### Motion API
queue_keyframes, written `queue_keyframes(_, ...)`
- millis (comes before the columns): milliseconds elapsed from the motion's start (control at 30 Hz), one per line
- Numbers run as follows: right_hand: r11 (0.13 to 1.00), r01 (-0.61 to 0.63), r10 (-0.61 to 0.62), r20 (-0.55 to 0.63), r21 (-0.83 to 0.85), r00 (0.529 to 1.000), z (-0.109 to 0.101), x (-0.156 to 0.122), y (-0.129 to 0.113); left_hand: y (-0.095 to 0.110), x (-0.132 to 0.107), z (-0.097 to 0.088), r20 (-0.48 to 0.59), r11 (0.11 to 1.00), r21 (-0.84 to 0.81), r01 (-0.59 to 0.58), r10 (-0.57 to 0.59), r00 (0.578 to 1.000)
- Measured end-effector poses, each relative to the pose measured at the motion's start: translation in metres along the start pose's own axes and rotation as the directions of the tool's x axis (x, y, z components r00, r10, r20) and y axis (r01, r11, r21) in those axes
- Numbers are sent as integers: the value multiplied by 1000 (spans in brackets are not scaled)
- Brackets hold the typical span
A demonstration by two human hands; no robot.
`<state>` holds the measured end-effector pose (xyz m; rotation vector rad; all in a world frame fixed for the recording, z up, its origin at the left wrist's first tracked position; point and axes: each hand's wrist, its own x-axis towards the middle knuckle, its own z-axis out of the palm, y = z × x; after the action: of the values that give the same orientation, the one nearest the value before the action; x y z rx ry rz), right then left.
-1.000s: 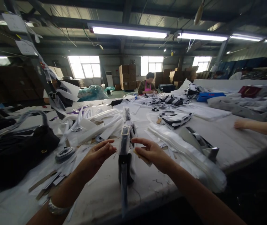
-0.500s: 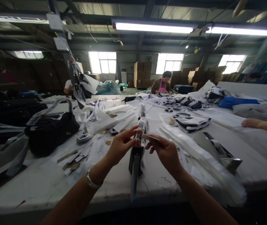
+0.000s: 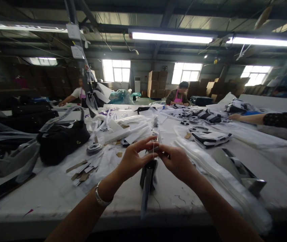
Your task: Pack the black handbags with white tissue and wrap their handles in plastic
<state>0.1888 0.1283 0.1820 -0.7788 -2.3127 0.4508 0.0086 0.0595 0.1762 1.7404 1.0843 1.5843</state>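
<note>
Bag stands upright. By it, left hand and right hand meet; whether they clamp anything, I cannot tell.

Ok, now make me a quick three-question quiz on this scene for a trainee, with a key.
1. True or false: the left hand has a bracelet at its wrist.
2. In the picture, what lies between the handbag and the left hand?
A) a hammer
B) card scraps
C) a drinking cup
3. What shows just below the left hand and the right hand?

Key
1. True.
2. B.
3. A narrow dark item with a strap hanging down its near side.
</note>
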Motion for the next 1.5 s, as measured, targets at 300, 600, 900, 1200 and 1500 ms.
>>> queue_keyframes(300, 919, -64, -1, 164, 389, 987, -2, 2, 4, 15, -8, -1, 186, 778, 564, -279, 209, 960)
queue_keyframes(600, 366, -337, 270, 247, 867, 930, 4, -11, 5, 12, -38, 4, 88, 742, 616, -265, 270, 959)
queue_keyframes(900, 839, 53, 39, -158, 541, 987, 36, -25, 11, 18, -74, 20, -448, 969, 200, 147, -43, 893)
queue_keyframes(1200, 918, -14, 83, -156, 397, 984, 48, -27, 10, 6, -126, 58, -542, 936, -100, 337, -335, 771)
queue_keyframes(1500, 843, 55, 39, -162, 535, 986, 57, -33, 23, -67, -138, 29, -376, 862, -135, 488, -500, 780)
